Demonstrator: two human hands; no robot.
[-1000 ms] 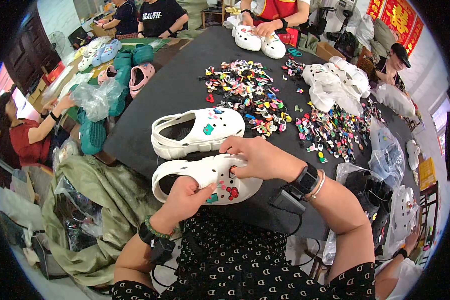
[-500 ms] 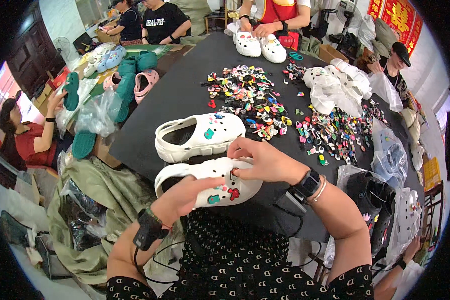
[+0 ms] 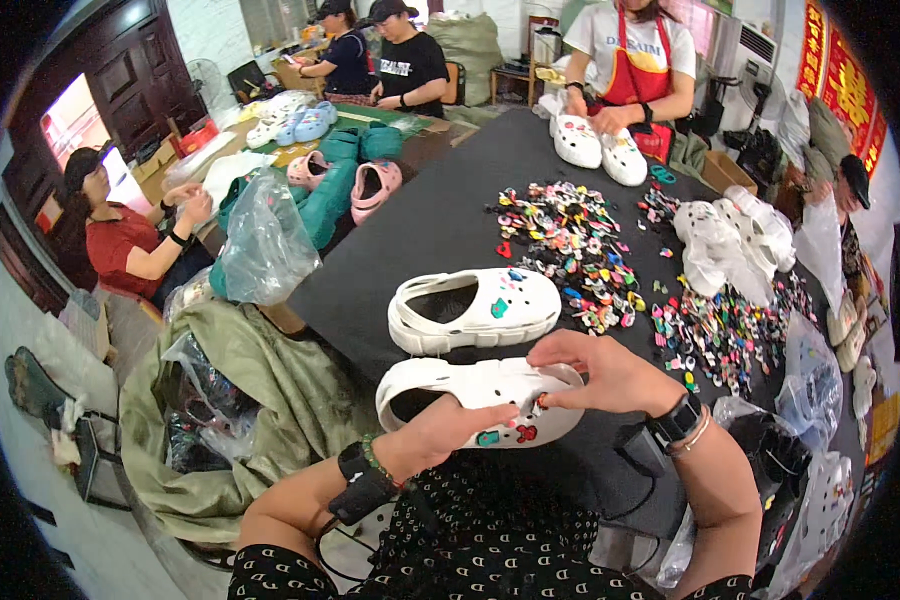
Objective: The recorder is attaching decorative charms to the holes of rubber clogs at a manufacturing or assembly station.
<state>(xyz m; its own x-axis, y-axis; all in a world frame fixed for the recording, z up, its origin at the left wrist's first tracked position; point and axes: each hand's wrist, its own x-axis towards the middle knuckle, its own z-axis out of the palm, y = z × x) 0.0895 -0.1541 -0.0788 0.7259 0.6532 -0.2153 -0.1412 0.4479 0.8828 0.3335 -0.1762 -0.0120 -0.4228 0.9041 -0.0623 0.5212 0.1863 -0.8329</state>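
Observation:
My left hand [image 3: 448, 428] grips a white clog shoe [image 3: 440, 385] from below, at the near edge of the black table [image 3: 430, 230]. My right hand [image 3: 605, 372] pinches the shoe's toe end, fingertips on a small charm by the holes. Coloured charms show on the shoe's side, under my left hand. A second white clog [image 3: 475, 308] with a few charms lies on the table just beyond. A spread of small colourful charms [image 3: 570, 240] covers the table past it.
More charms [image 3: 715, 335] and a heap of white clogs [image 3: 735, 240] lie at right. A person in a red apron [image 3: 635, 60] holds white clogs opposite. Teal and pink clogs [image 3: 355, 175], a clear plastic bag [image 3: 265, 245] and green cloth [image 3: 240, 400] sit left. Other people work nearby.
The view has shifted slightly. My hands keep hold of the same clog, and my right fingers have moved from the shoe's top to its toe end.

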